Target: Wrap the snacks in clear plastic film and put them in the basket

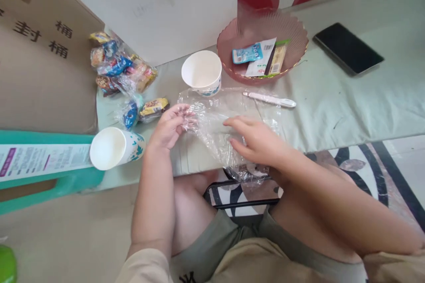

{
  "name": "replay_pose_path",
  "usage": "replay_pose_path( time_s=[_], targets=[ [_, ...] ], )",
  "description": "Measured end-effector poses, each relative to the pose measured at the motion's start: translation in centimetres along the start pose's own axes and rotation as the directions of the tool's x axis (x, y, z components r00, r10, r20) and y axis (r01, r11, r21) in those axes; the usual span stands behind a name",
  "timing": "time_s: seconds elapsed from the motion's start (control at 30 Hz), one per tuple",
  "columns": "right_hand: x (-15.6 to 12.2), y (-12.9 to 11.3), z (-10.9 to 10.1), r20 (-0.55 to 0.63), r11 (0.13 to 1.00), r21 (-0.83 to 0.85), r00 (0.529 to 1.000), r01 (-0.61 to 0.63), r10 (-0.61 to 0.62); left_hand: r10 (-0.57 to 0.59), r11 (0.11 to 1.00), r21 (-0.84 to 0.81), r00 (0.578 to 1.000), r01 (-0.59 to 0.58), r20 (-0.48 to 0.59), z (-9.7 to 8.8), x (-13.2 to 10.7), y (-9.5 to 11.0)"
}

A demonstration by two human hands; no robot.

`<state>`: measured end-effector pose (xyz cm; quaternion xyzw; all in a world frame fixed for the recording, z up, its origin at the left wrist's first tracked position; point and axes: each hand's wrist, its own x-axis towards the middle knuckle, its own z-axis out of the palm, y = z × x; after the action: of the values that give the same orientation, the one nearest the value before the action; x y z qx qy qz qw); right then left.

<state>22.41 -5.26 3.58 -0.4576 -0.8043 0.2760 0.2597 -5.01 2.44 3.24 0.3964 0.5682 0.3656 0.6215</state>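
A clear plastic bag lies crumpled on the pale green table in front of me, its lower end hanging over the near edge. My left hand pinches the bag's left edge with curled fingers. My right hand rests flat on the bag's middle, fingers stretched out and pressing it down. An upright white paper cup stands just behind the bag. A second paper cup lies on its side left of my left hand.
A pile of wrapped snacks sits at the left. A pink scalloped bowl holds packets behind a white pen-like tool. A black phone lies at the right. Cardboard boxes stand at the left and back; a teal box is nearer.
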Motion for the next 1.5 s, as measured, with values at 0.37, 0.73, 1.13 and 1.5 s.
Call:
replay_pose_path(
  time_s=[0.37,0.73,1.13,1.5],
  targets=[
    [-0.2,0.2,0.4,0.405,0.952,-0.304,0.909,0.030,0.100,0.445,0.429,0.630,0.758,-0.647,0.476,1.8,-3.1,-1.4],
    [-0.4,3.0,0.5,0.199,0.999,-0.016,0.979,0.038,-0.034,0.314,0.940,0.173,0.945,-0.294,-0.097,2.0,-1.3,-1.0],
    [-0.7,1.8,-0.8,-0.111,0.881,0.447,0.967,-0.157,0.229,0.273,0.960,0.025,0.921,-0.277,-0.278,0.2,-0.1,-1.8],
    [0.5,3.0,-1.3,-0.041,0.608,0.570,0.719,-0.553,0.694,0.211,0.977,0.027,0.959,-0.209,-0.191,0.2,-1.2,-1.3]
  ],
)
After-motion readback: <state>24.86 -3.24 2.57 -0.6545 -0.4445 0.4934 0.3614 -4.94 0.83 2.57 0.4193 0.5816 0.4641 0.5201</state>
